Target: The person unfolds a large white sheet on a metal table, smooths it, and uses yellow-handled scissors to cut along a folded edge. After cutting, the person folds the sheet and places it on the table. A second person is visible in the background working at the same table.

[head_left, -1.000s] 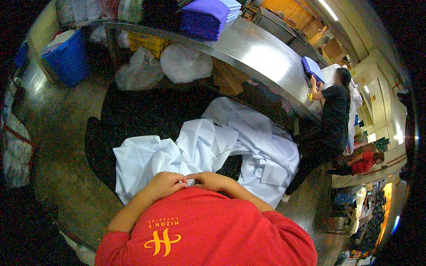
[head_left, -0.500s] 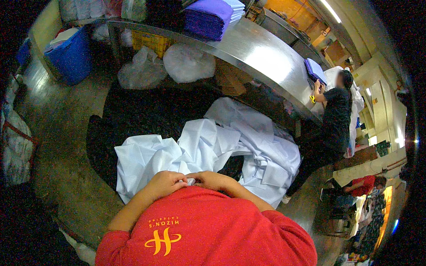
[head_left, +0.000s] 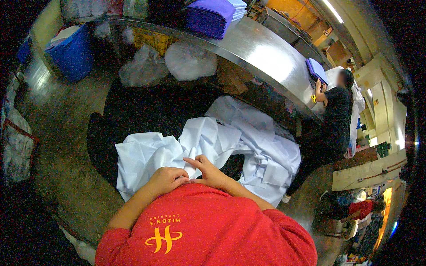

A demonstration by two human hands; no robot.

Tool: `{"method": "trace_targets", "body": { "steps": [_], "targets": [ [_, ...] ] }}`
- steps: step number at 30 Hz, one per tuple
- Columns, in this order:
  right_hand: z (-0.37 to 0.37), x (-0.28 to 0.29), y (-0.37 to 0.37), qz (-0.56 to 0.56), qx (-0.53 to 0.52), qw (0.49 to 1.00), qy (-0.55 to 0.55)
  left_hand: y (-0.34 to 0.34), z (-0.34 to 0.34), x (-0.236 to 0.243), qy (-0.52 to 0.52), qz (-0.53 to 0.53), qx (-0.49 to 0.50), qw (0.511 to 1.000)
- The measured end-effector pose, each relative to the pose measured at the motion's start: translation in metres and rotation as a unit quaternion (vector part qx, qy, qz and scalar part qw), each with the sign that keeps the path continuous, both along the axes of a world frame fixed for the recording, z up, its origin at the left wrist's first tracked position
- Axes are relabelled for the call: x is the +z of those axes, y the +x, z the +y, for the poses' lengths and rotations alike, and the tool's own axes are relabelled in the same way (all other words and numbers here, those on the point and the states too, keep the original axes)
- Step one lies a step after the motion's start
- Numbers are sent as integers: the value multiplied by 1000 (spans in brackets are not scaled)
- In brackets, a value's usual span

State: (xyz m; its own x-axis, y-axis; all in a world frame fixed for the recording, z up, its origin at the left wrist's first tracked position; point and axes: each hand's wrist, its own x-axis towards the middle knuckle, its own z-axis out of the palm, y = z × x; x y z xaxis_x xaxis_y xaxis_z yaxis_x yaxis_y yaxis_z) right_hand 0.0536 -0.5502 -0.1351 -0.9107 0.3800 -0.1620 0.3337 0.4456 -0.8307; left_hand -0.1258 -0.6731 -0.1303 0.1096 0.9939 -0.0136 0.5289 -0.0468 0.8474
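White cloth point(head_left: 195, 135) lies in loose folds in front of me, spread over a dark mass point(head_left: 142, 106) whose kind I cannot make out. Close against my red shirt, my left hand point(head_left: 169, 181) is closed, pinching the edge of the white cloth. Beside it is my right hand point(head_left: 207, 172), thumb and forefinger spread apart with a narrow fold of the same cloth between them. Its forefinger points left over the fabric; the remaining fingers are mostly hidden.
A metal table point(head_left: 248, 46) crosses beyond the cloth, carrying a purple folded cloth stack point(head_left: 208, 20). Beneath it sit plastic bags point(head_left: 191, 60) and a yellow crate point(head_left: 153, 42). A blue bin point(head_left: 71, 53) stands far left. At right, a person in black point(head_left: 337, 108) handles a folded purple stack point(head_left: 316, 71).
My right thumb and forefinger have parted from their pinch, with the forefinger now raised and stretched over the cloth. My left hand stays at the cloth's edge.
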Motion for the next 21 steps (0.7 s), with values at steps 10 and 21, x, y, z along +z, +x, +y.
{"method": "trace_targets", "body": {
  "steps": [10,21],
  "targets": [
    [24,18,-6,169,-70,937,298,-8,5,23,67,-36,91,993],
    [3,-7,16,81,-128,987,50,-5,-7,12,42,-79,80,993]
  ]
}}
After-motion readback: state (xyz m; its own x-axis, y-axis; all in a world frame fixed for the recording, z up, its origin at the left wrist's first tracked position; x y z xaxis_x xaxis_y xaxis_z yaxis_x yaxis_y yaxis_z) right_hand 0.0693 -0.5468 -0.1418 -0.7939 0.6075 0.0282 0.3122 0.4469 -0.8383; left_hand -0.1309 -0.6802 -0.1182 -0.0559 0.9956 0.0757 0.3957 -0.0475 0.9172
